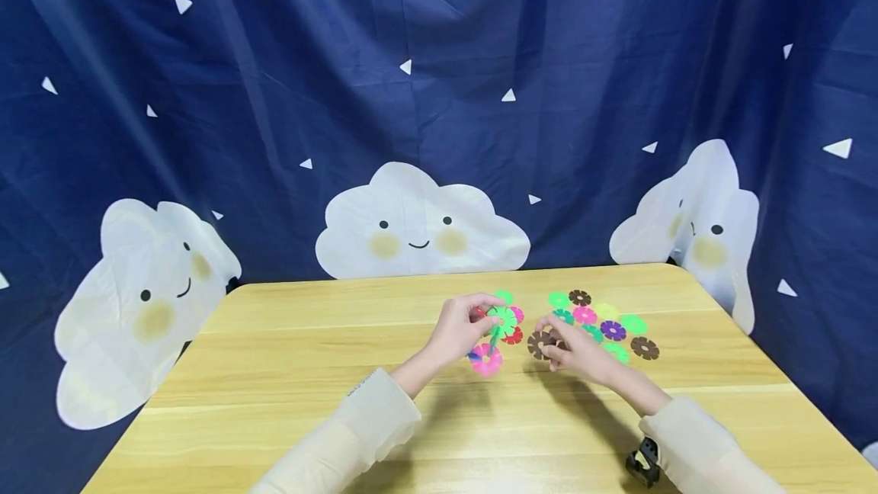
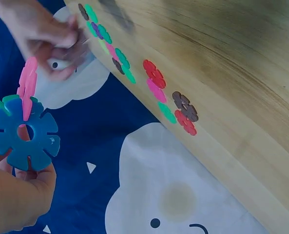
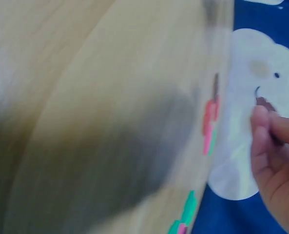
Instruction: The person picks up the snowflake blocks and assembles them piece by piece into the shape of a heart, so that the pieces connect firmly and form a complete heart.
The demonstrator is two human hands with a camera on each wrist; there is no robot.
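In the head view my left hand (image 1: 461,328) pinches a cluster of slotted plastic discs joined at their slots. A green disc (image 1: 504,320) and a pink disc (image 1: 486,361) show there. From the left wrist view, a blue disc (image 2: 11,139) faces the camera, with the pink disc slotted upright into it and green behind. My right hand (image 1: 583,355), just to the right, pinches a brown slotted disc (image 1: 538,345) between thumb and fingers. That brown disc (image 3: 265,103) is partly covered by the fingertips in the right wrist view. The two hands are apart, above the table.
Loose slotted discs lie on the wooden table (image 1: 288,372). Beyond my right hand are several, including a purple disc (image 1: 613,330) and a brown disc (image 1: 645,348). Red discs (image 2: 154,74) lie near the left hand. A black strap (image 1: 643,463) sits at the right sleeve.
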